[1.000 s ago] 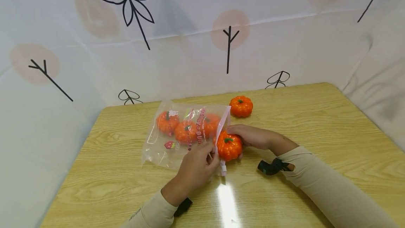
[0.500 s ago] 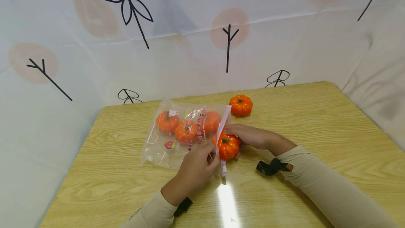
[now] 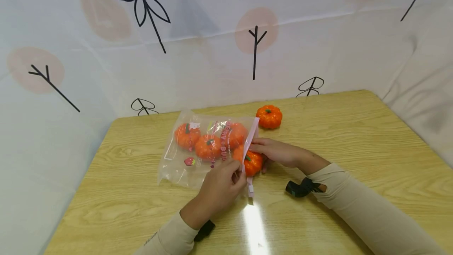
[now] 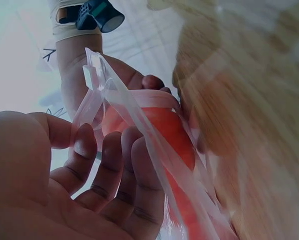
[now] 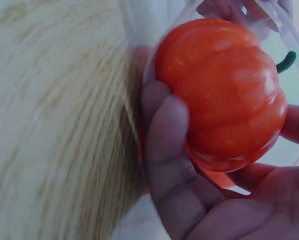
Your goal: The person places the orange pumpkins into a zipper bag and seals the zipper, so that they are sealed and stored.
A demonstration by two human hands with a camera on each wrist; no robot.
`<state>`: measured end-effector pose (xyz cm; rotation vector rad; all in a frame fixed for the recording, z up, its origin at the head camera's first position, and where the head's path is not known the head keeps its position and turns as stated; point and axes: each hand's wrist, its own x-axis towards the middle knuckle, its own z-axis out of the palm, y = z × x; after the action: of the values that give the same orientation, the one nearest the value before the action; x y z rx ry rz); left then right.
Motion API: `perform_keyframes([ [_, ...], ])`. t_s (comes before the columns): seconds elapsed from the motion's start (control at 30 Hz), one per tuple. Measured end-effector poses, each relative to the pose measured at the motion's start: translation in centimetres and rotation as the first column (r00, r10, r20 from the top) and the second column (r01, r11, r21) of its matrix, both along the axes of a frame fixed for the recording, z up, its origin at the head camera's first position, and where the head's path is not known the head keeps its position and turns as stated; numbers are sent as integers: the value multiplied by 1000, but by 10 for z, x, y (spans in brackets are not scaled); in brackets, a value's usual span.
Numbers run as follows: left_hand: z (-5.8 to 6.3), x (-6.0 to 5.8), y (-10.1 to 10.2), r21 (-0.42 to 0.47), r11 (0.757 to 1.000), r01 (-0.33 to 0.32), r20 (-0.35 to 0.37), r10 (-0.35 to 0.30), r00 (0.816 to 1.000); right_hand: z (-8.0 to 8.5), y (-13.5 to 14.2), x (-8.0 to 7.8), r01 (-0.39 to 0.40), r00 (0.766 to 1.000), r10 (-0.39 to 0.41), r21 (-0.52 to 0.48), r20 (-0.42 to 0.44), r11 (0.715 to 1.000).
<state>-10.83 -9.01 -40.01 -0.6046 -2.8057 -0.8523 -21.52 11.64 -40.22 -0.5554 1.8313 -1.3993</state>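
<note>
Backdrop [image 3: 198, 70]: we see pale cloth with black plant drawings and pinkish patches.
Table [image 3: 347, 141]: wood-grained, with a bright reflection on its near part.
Bag [image 3: 177, 173]: clear and printed, lying on the table, its pink-edged mouth [image 3: 252, 133] parted and facing the right hand [image 3: 283, 153].
Left hand [image 3: 223, 180]: we see thumb and forefinger pinching the mouth's pink edge; the other fingers are bent, close together, beside the film.
Right hand: its fingers curl round the held pumpkin [image 3: 254, 165], spread to opposite sides of it.
Held pumpkin: orange, at the mouth, partly inside the bag and partly out, its green stem visible to us.
Bagged pumpkins [image 3: 208, 147]: we count three, grouped inside the bag, seen through the film.
Loose pumpkin [image 3: 269, 117]: on the table, just beside the mouth's far corner; we cannot tell whether it touches the bag.
Wrist devices: dark, one at the right cuff [image 3: 299, 188], one at the left [image 3: 204, 230].
Slider [image 3: 251, 188]: small and whitish, at the near end of the pink edge.
</note>
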Motion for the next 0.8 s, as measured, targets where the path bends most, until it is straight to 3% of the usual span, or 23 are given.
perform_keyframes([
  [0.47, 2, 0, -1, 7, 1000, 7, 17, -7, 1000, -4, -5, 2, 84, 996, -80, -97, 35, 992],
  [0.63, 2, -1, -1, 3, 1000, 6, 30, -6, 1000, -5, -7, 3, 142, 989, -143, -20, -48, 990],
  [0.8, 0, -1, -1, -5, 1000, 8, 15, -8, 1000, -4, -7, 2, 154, 983, -152, 10, -101, 988],
])
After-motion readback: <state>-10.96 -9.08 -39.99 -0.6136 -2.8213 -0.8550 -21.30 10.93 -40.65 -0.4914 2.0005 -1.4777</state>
